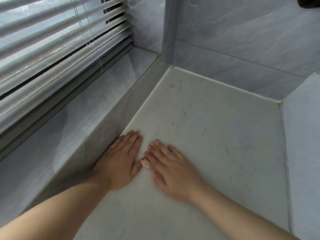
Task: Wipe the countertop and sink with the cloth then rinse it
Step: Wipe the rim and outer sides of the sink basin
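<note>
Directly beneath flat hands (119,163) (173,172) — countertop (216,135)

Blurred and cropped parts
Smeared with motion: right hand (170,168), outline soft. Cut off at the top-right corner: dark object (310,2), too little visible to identify.

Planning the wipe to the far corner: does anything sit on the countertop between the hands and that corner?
Nothing visible does. The left hand and right hand lie flat on the countertop; only faint marks show ahead. No cloth is in view.
</note>
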Motion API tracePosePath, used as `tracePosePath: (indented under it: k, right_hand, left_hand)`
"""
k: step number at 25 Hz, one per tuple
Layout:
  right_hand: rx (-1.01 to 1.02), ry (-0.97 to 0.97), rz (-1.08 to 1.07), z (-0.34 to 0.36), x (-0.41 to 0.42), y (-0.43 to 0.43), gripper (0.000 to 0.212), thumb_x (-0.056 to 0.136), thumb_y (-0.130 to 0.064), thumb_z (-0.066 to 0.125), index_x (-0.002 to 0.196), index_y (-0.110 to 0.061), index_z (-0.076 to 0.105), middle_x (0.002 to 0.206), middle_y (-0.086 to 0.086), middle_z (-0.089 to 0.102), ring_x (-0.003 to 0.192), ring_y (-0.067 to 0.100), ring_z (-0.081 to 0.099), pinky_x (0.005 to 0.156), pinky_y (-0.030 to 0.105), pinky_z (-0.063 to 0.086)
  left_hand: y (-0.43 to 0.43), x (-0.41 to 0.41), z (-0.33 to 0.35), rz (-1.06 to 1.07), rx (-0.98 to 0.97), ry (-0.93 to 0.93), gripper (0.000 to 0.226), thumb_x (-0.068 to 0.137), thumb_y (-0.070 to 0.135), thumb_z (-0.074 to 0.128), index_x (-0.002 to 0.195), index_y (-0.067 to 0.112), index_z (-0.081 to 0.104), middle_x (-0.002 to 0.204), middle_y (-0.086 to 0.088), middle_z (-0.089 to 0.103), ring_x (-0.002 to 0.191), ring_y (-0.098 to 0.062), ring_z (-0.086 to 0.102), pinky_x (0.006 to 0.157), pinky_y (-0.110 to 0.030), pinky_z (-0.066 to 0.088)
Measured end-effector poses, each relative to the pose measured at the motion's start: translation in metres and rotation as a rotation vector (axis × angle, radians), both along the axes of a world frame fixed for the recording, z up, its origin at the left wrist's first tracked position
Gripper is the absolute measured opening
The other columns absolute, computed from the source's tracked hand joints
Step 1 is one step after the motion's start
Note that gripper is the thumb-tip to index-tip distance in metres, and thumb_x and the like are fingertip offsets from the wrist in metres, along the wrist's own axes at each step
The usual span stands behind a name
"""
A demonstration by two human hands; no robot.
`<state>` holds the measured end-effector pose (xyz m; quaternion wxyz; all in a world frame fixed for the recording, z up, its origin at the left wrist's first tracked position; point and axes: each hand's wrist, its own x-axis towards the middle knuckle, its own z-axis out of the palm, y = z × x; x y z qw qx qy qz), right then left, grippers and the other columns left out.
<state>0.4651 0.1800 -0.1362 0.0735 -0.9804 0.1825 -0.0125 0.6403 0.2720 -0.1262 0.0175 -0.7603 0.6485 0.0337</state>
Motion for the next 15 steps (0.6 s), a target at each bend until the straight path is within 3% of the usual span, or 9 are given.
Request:
tracePosePath:
  k: [1, 4, 5, 7, 9, 11, 13, 15]
  right_hand:
    - [-0.023, 0.017, 0.001, 0.002, -0.002, -0.019, 0.059, 0.085, -0.040, 0.029, 0.127, -0.012, 0.059, 0.134, 0.010, 0.057, 0.129, 0.025, 0.049, 0.106, 0.037, 0.033]
    - [0.037, -0.013, -0.501, 0.017, 0.018, -0.084, 0.071, 0.088, -0.044, 0.008, 0.147, -0.013, 0.031, 0.156, 0.008, 0.025, 0.146, 0.022, 0.017, 0.116, 0.037, 0.013]
    - [0.070, -0.076, -0.504, 0.020, 0.027, -0.078, 0.069, 0.089, -0.042, 0.011, 0.147, -0.011, 0.032, 0.156, 0.011, 0.025, 0.146, 0.024, 0.016, 0.117, 0.038, 0.012]
    - [0.070, -0.064, -0.196, 0.009, 0.043, -0.039, 0.064, 0.085, -0.036, 0.024, 0.135, -0.005, 0.050, 0.143, 0.017, 0.046, 0.136, 0.030, 0.039, 0.111, 0.041, 0.029]
    - [0.156, -0.035, 0.012, 0.009, 0.044, -0.039, 0.059, 0.086, -0.037, 0.031, 0.130, -0.004, 0.054, 0.132, 0.016, 0.057, 0.123, 0.029, 0.053, 0.102, 0.035, 0.041]
    - [0.220, -0.115, -0.184, 0.021, 0.058, -0.087, 0.058, 0.088, -0.035, 0.037, 0.135, -0.003, 0.046, 0.136, 0.017, 0.052, 0.123, 0.030, 0.051, 0.100, 0.032, 0.038]
    - [0.152, -0.115, -0.443, 0.023, 0.072, -0.106, 0.049, 0.092, -0.019, 0.043, 0.139, -0.003, 0.041, 0.146, 0.017, 0.040, 0.135, 0.028, 0.038, 0.110, 0.032, 0.025]
    - [0.074, -0.151, -0.277, 0.010, 0.084, -0.078, 0.040, 0.093, -0.015, 0.045, 0.129, -0.003, 0.054, 0.140, 0.019, 0.049, 0.131, 0.029, 0.045, 0.109, 0.034, 0.031]
  left_hand:
    - [0.001, -0.001, 0.001, 0.003, 0.002, 0.012, 0.073, 0.095, 0.048, 0.009, 0.130, -0.001, 0.050, 0.136, -0.016, 0.050, 0.124, -0.029, 0.049, 0.108, -0.030, 0.013]
    - [-0.002, -0.004, -0.001, -0.003, -0.041, 0.001, 0.066, 0.092, 0.048, 0.025, 0.131, 0.000, 0.050, 0.138, -0.016, 0.048, 0.127, -0.028, 0.046, 0.109, -0.030, 0.012]
    - [-0.002, -0.004, -0.002, 0.001, -0.046, 0.000, 0.066, 0.089, 0.047, 0.030, 0.131, 0.000, 0.050, 0.138, -0.016, 0.048, 0.127, -0.028, 0.046, 0.109, -0.030, 0.012]
    - [-0.002, -0.002, -0.002, -0.003, -0.066, -0.016, 0.067, 0.086, 0.047, 0.033, 0.130, -0.001, 0.050, 0.137, -0.016, 0.049, 0.127, -0.027, 0.046, 0.109, -0.030, 0.012]
    - [-0.002, -0.002, -0.004, -0.015, -0.063, -0.029, 0.067, 0.085, 0.047, 0.034, 0.130, -0.001, 0.050, 0.136, -0.016, 0.050, 0.127, -0.027, 0.047, 0.108, -0.031, 0.013]
    - [-0.002, -0.002, -0.003, -0.022, -0.057, -0.031, 0.068, 0.085, 0.048, 0.034, 0.131, 0.001, 0.050, 0.138, -0.015, 0.049, 0.128, -0.026, 0.045, 0.107, -0.032, 0.015]
    - [-0.004, -0.002, -0.003, -0.026, -0.068, -0.030, 0.068, 0.085, 0.049, 0.034, 0.132, 0.002, 0.049, 0.138, -0.014, 0.048, 0.130, -0.024, 0.043, 0.106, -0.034, 0.019]
    - [-0.005, -0.002, -0.005, -0.038, -0.089, -0.030, 0.068, 0.085, 0.049, 0.034, 0.132, 0.002, 0.049, 0.137, -0.015, 0.049, 0.132, -0.023, 0.037, 0.106, -0.033, 0.018]
